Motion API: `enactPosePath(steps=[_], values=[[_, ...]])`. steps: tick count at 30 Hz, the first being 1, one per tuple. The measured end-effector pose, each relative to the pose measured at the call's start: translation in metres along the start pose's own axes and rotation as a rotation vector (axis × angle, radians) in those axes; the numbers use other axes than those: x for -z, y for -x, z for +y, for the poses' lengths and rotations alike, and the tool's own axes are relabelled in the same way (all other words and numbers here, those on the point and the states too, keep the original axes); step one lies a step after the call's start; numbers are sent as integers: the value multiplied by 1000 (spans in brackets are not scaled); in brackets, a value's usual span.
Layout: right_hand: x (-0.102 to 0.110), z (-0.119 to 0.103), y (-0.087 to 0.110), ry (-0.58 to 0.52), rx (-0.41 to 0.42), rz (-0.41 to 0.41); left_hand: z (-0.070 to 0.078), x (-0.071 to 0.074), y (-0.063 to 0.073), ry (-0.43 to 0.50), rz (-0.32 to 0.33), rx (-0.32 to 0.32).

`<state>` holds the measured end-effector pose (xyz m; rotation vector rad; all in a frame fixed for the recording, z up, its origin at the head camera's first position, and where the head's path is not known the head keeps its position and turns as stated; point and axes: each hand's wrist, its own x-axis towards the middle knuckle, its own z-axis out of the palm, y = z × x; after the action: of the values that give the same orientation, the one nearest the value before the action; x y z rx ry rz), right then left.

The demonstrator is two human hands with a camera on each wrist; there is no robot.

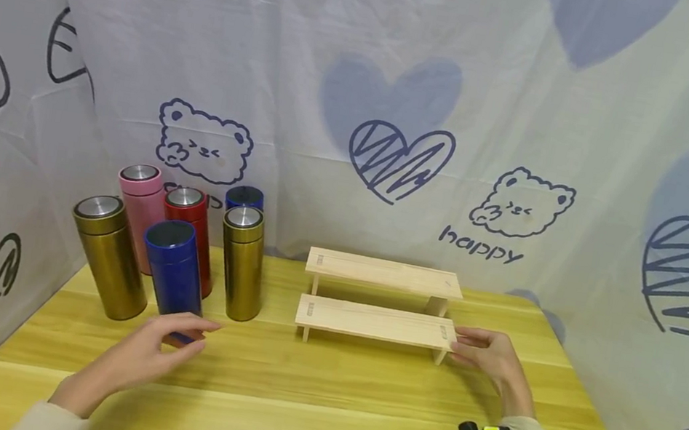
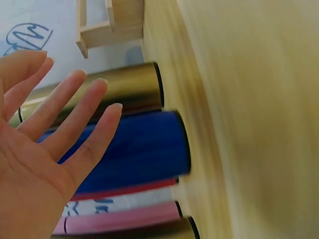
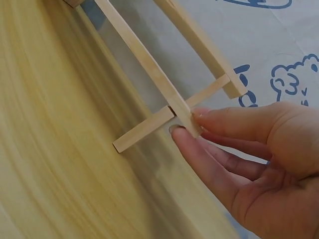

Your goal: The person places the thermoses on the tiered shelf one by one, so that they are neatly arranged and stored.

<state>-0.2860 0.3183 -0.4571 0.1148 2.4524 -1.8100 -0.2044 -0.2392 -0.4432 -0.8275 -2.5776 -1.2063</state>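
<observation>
A two-tier wooden shelf [image 1: 376, 322] stands on the table near the back curtain. My right hand [image 1: 493, 357] is at its right end; in the right wrist view, thumb and finger pinch the end of the lower board [image 3: 184, 117]. To the left, my left hand [image 1: 142, 356] hovers in front of the nearer blue thermos [image 1: 174, 272], hiding part of its base. Its fingers are spread and hold nothing in the left wrist view. A gold thermos [image 1: 241, 266] stands just right of that blue one.
Grouped at the left are another gold thermos [image 1: 110, 259], a pink thermos [image 1: 139, 215], a red thermos [image 1: 190, 208] and a second blue thermos [image 1: 246, 196], partly hidden behind gold. Printed curtains [image 1: 295, 186] enclose the wooden table [image 1: 318, 402] at the back and sides.
</observation>
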Motion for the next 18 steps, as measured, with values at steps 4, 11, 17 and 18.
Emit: enactPosePath(steps=[4, 11, 17, 18], values=[[2, 3, -2, -42, -5, -28, -6, 8, 11, -21, 19, 41], [4, 5, -2, -34, -12, -36, -20, 23, 27, -109, 176, 64], [5, 4, -3, -24, -14, -34, -31, 28, 31, -130, 355, 101], [6, 5, -3, -31, -19, -36, -32, 28, 30, -124, 375, 106]])
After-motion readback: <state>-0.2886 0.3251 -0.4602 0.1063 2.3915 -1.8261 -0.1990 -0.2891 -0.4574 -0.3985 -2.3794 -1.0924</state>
